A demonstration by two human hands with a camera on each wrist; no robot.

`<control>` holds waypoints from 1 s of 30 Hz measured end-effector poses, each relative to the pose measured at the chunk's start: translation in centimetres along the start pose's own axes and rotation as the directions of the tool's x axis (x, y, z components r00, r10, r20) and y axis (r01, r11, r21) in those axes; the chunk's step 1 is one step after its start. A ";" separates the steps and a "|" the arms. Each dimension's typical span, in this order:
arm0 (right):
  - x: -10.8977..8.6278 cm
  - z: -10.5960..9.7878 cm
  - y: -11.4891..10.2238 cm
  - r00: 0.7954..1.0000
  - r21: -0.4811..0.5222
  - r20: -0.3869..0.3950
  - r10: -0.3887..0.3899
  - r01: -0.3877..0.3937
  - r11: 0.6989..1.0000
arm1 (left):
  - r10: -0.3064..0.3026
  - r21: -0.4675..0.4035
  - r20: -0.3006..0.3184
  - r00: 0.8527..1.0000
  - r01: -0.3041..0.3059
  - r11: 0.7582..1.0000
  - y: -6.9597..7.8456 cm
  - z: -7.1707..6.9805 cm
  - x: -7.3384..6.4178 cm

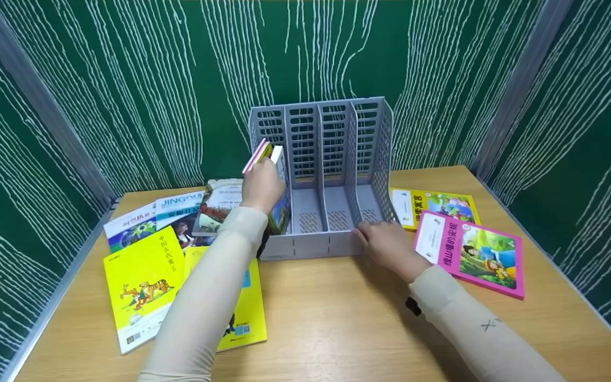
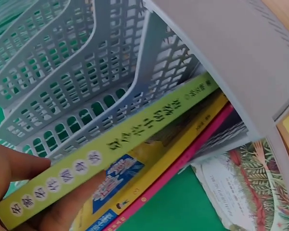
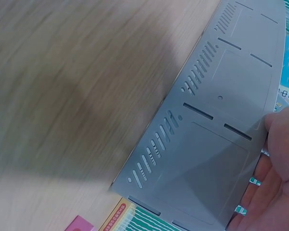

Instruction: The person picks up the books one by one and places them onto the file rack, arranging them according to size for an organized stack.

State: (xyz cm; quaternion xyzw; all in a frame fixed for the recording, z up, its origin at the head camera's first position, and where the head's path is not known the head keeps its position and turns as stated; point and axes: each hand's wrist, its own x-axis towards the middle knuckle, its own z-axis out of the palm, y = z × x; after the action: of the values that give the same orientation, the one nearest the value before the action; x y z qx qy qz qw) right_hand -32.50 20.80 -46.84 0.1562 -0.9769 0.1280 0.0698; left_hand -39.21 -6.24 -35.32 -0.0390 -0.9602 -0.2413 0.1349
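Observation:
A grey four-slot file rack [image 1: 311,245] with perforated walls stands on the table. My left hand [image 1: 263,185] is at its leftmost slot, gripping a book with a green spine [image 2: 135,134] between thumb and fingers in the left wrist view. That book leans in the slot beside a yellow-spined book [image 2: 202,122] and a pink-spined book [image 2: 159,184]. With my right hand [image 1: 390,246] I hold the rack's low front edge near its right corner. In the right wrist view, the thumb lies on the grey panel [image 3: 202,168] and the fingers curl behind its edge.
Left of the rack lie a yellow book [image 1: 146,286], another yellow book [image 1: 250,313] partly under my forearm, and several magazines [image 1: 178,204]. On the right, a pink book [image 1: 488,257] overlaps a yellow book [image 1: 443,204]. A green, white-streaked wall [image 1: 231,53] rises behind.

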 end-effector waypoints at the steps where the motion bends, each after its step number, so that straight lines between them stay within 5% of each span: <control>1: 0.0 0.0 0.0 1.000 -0.009 -0.003 -0.004 0.004 1.000 | 0.000 -0.003 -0.008 1.000 0.000 1.000 -0.1 0.0 0.1; 8: 0.1 0.0 -0.1 0.999 0.003 0.041 0.036 -0.036 0.999 | 0.035 -0.062 -0.051 0.998 -0.038 0.997 -0.9 0.1 0.1; 13: 0.2 -0.1 -0.1 0.997 0.031 0.056 0.051 -0.053 0.998 | 0.188 0.118 -0.105 0.976 -0.175 0.977 -1.6 -0.2 -0.1; 19: 0.2 -0.3 -0.1 0.996 0.044 0.068 0.062 -0.065 0.997 | 0.345 0.398 -0.009 0.939 -0.313 0.862 -2.8 -0.9 -0.1; 30: 0.1 0.0 0.0 1.000 0.019 0.000 0.018 -0.018 1.000 | 0.369 0.586 0.202 0.907 -0.414 0.697 -3.6 -1.3 0.4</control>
State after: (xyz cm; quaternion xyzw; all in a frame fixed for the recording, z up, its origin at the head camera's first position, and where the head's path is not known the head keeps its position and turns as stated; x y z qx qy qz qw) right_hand -32.59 20.82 -46.80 0.1482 -0.9770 0.1381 0.0670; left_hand -39.80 -9.97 -35.76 -0.2042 -0.9589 0.1213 0.1550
